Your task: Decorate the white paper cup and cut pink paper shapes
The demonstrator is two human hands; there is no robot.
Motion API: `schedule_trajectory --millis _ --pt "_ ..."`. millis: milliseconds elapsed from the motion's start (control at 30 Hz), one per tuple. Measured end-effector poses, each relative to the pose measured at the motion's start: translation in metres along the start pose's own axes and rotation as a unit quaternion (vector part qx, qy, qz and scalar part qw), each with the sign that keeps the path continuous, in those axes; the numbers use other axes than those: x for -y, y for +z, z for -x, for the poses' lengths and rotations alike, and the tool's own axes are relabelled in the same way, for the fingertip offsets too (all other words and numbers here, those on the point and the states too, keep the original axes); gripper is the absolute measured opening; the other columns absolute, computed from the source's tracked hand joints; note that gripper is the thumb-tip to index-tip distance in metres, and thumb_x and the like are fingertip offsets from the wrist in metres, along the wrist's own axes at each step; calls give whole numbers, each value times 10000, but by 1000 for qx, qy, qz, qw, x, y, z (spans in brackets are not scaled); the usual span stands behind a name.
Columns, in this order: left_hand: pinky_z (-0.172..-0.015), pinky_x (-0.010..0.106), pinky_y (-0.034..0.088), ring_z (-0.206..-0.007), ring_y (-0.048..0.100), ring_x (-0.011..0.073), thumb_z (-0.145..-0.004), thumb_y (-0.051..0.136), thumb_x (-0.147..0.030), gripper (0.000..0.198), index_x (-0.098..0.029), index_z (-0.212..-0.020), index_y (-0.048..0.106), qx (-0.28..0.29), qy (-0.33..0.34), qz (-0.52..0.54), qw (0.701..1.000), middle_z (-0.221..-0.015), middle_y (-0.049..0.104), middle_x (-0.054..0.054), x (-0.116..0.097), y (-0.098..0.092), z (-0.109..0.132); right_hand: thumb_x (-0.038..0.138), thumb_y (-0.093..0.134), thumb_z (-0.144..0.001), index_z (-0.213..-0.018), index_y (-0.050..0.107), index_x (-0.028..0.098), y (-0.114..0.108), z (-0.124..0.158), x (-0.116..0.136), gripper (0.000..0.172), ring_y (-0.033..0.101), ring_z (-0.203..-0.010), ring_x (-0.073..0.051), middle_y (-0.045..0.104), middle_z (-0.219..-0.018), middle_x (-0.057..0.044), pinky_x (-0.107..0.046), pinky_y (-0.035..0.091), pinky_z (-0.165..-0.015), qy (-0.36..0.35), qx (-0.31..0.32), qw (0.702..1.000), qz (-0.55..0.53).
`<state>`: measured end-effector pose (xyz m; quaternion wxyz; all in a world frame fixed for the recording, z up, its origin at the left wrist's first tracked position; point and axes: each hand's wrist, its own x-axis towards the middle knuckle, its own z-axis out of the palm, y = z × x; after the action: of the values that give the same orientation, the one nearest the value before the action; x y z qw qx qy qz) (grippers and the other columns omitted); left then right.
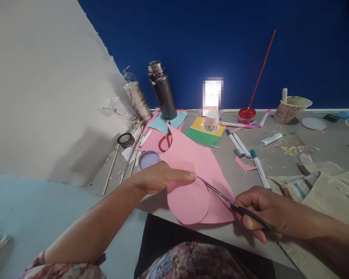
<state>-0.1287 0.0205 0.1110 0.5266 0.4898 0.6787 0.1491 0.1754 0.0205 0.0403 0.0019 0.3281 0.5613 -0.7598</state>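
A pink paper sheet [203, 159] is held over the table's front edge, with a rounded piece partly cut along its lower part. My left hand [165, 177] grips the sheet, thumb on top and the other fingers hidden beneath. Black-handled scissors [218, 192] are in my right hand [258, 213], fingers wrapped round the handles. Their blades point up and left across the paper, and the tip lies close to my left thumb. Behind the sheet, the red handle of another pair of scissors [164, 143] shows.
At the back stand a dark flask [164, 93], stacked paper cups [138, 100], a decorated cup [211, 123], a red tin [246, 115] with a stick, and a patterned cup [289, 110]. Markers [258, 166] lie right of the sheet, cloth [331, 193] at far right, black tape [125, 140] at left.
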Motion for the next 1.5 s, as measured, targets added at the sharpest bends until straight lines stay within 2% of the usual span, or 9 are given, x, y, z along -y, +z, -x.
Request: schedule_trajectory --millis 100,200,300,467,667,867,967,1333,1500 --pt "-575 301 413 -627 552 193 -684 880 -562 423 -184 -580 720 25 43 47 998 -652 657 47 3 2 0 700 767 -778 -749 582 178 1 0 0 554 336 -391 -39 611 -547 31 -179 226 -362 -6 -8 1000 -6" --pt "-637 296 450 -686 566 186 -722 860 -529 396 -166 -691 705 28 130 147 980 -720 648 39 10 12 8 709 765 -769 -741 567 179 2 -1 -1 567 350 -401 -39 618 -548 23 -178 238 -382 -26 -25 999 -13" --pt "-651 279 438 -689 527 156 -797 803 -516 388 -155 -754 668 -23 162 191 968 -727 594 22 20 27 21 727 760 -751 -743 560 184 4 -1 0 579 353 -401 -44 628 -549 18 -184 242 -389 -31 -37 999 -16" --pt "-555 243 309 -598 300 93 -833 764 -516 522 -196 -623 408 -123 189 198 954 -628 317 -50 26 43 28 705 752 -772 -767 591 177 10 -1 1 552 367 -425 -54 636 -548 10 -189 230 -411 -43 -65 997 4" --pt "-522 240 308 -564 341 85 -781 794 -517 527 -203 -632 398 -106 167 231 953 -615 353 -50 10 41 26 735 745 -760 -772 581 181 11 -1 0 578 347 -419 -54 633 -558 10 -193 221 -398 -59 -64 996 0" --pt "-542 253 397 -579 498 122 -735 828 -499 397 -170 -688 610 -77 160 241 954 -631 549 -8 0 39 27 759 732 -763 -781 589 178 10 -2 -4 598 349 -407 -49 624 -560 21 -187 235 -392 -70 -62 996 -9" --pt "-541 254 404 -570 513 124 -721 841 -501 390 -162 -699 648 -80 157 238 955 -627 575 -3 0 38 25 785 716 -762 -792 597 176 9 -3 -6 622 335 -403 -48 622 -556 22 -190 229 -389 -79 -61 995 -15" --pt "-529 243 341 -551 434 97 -770 818 -460 391 -170 -648 586 -73 163 216 960 -601 500 -30 0 34 26 845 698 -740 -772 593 173 7 -3 -12 680 376 -447 -67 600 -533 22 -220 235 -449 -89 -63 994 -17" --pt "-525 242 302 -546 378 85 -776 814 -443 416 -179 -627 530 -50 166 218 960 -593 435 -47 1 31 26 779 714 -782 -776 588 177 7 -2 -11 615 374 -458 -73 597 -534 20 -222 235 -455 -85 -56 995 -10"
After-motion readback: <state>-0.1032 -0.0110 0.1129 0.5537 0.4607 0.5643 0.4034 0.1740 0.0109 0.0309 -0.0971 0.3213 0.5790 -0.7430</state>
